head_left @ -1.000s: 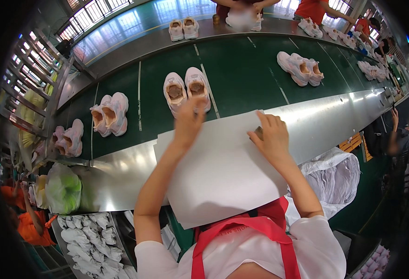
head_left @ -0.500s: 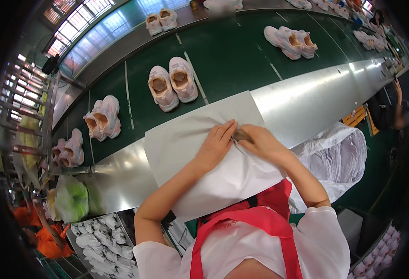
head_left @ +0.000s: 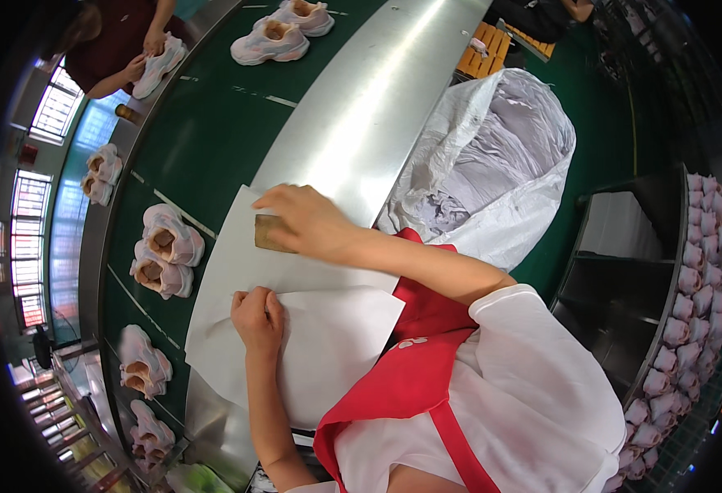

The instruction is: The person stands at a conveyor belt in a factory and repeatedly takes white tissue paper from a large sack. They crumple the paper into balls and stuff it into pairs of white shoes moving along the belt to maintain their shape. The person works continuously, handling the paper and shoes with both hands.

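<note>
White paper sheets (head_left: 237,255) lie over the metal ledge beside the belt, in front of my red apron. My left hand (head_left: 258,319) is closed like a fist on the upper sheet (head_left: 328,341), whose edge is lifted and curved toward me. Farther up, my right hand (head_left: 307,223), slightly blurred, holds a small flat brown block (head_left: 274,234) against the paper. Its fingers curl over the block, so part of it is hidden.
Pairs of pale pink sneakers (head_left: 165,251) stand on the green conveyor belt (head_left: 188,131). A large white sack (head_left: 533,205) of thin sheets stands at right, near a rack (head_left: 681,304) of wrapped pale items. Across the belt a person (head_left: 122,41) handles a shoe.
My view has turned to the right. My hands have moved apart: the right now lies farther up the paper with the brown block, the left on the sheet's near part.
</note>
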The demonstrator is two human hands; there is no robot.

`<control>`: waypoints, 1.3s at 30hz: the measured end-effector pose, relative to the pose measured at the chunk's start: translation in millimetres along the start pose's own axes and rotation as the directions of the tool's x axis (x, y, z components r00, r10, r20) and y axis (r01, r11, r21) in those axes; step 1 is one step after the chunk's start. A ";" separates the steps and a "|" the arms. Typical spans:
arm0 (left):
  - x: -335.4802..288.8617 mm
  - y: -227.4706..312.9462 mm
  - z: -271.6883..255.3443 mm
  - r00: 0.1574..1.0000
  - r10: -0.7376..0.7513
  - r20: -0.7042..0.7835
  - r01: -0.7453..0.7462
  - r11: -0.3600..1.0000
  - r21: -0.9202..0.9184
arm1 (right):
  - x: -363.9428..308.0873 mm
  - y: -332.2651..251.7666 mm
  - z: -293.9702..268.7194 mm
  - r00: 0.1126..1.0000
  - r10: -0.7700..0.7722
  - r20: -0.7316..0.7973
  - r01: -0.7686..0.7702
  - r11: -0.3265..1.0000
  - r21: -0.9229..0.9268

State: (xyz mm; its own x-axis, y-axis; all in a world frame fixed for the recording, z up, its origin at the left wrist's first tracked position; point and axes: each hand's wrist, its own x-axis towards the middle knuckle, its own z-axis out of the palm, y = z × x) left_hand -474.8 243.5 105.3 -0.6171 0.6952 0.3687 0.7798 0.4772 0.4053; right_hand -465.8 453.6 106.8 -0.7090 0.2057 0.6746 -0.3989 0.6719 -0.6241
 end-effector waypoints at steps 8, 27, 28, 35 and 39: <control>-7.3 -1.2 0.3 0.997 -0.073 -0.002 0.073 0.997 0.019 | -172.6 180.8 -132.2 0.471 0.770 -0.431 -0.745 0.609 0.274; -15.1 -0.4 0.2 0.988 -0.143 0.054 0.140 0.988 0.063 | -265.3 303.6 -212.2 0.576 0.707 -0.411 -0.748 0.252 -0.614; -15.1 -0.6 0.6 0.988 -0.141 0.056 0.137 0.989 0.062 | -264.7 300.9 -211.0 0.585 0.678 -0.445 -0.763 0.273 -0.586; -15.1 -1.7 -1.8 0.989 -0.118 0.086 0.112 0.991 0.071 | -244.8 304.9 -212.2 0.595 0.682 -0.426 -0.761 0.308 -0.571; -12.0 2.4 -0.5 0.990 -0.129 0.061 0.125 0.990 0.063 | -251.7 315.6 -217.1 0.598 0.694 -0.400 -0.740 0.286 -0.609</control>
State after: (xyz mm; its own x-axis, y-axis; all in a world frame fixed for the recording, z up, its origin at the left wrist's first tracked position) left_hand -465.6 236.0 102.3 -0.7047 0.6594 0.2620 0.7017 0.5932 0.3946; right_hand -287.0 768.4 -174.4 -0.4681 0.8743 0.1283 0.7645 0.4735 -0.4375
